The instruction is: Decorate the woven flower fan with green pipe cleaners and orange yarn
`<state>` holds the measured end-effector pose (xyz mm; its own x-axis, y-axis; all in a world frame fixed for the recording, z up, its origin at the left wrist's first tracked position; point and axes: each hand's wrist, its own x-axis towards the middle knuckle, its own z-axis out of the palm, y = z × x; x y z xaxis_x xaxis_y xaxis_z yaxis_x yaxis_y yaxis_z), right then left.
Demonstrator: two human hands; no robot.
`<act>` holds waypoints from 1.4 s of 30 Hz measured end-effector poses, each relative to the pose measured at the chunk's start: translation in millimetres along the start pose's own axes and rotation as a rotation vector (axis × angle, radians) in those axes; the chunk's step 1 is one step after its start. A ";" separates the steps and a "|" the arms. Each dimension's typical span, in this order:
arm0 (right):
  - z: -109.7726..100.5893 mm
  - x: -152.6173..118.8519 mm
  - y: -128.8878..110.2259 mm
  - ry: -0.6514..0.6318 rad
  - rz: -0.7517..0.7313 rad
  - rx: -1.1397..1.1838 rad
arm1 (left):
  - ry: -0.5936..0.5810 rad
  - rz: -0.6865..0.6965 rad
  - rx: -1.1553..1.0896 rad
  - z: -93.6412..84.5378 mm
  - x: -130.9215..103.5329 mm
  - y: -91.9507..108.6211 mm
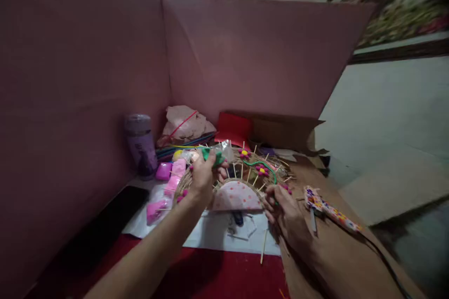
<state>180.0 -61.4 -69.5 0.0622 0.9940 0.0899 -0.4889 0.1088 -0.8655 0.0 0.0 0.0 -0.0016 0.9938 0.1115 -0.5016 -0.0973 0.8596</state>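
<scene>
My left hand (204, 175) is closed around a soft green lump (214, 156), which looks like modelling clay, above the left part of a half-round craft piece. That piece has a twine-wrapped arch (183, 182), thin sticks fanning outward and a spotted half-disc (238, 195) in its middle. Magenta flowers with yellow centres, such as this flower (262, 170), sit on the arch. A thin wavy green strand (261, 163) runs along its right side. My right hand (282, 203) pinches at the strand's lower end; its fingertips partly hide what they hold.
A floral-covered glue gun (329, 210) with a black cord lies at right on brown cardboard (305, 266). Pink packets (164, 171), a purple tumbler (141, 147) and a dark flat slab (115, 212) stand or lie left. A loose stick (263, 246) lies in front; pink panels (259, 56) rise behind.
</scene>
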 end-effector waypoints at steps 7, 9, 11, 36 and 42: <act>-2.7 0.7 6.5 -0.012 -0.040 -0.229 | 0.279 -0.075 -0.073 -31.2 48.9 52.2; -2.9 -0.2 7.3 -0.001 -0.043 -0.230 | 0.332 -0.099 -0.065 -41.3 64.2 62.5; -3.1 -0.5 7.3 0.028 -0.039 -0.218 | 0.372 -0.109 -0.061 -49.0 76.4 69.7; 23.7 -5.3 -11.2 -0.205 -0.309 -0.883 | -0.412 0.036 0.482 17.3 -47.7 -51.7; 46.6 0.7 -19.9 -0.320 -0.173 -0.826 | -0.214 -0.036 0.292 8.1 -38.1 -41.8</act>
<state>149.2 -62.5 -29.3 -0.2284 0.9332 0.2774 0.2938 0.3377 -0.8942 28.0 -34.2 -36.1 0.2084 0.9659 0.1535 -0.2294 -0.1043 0.9677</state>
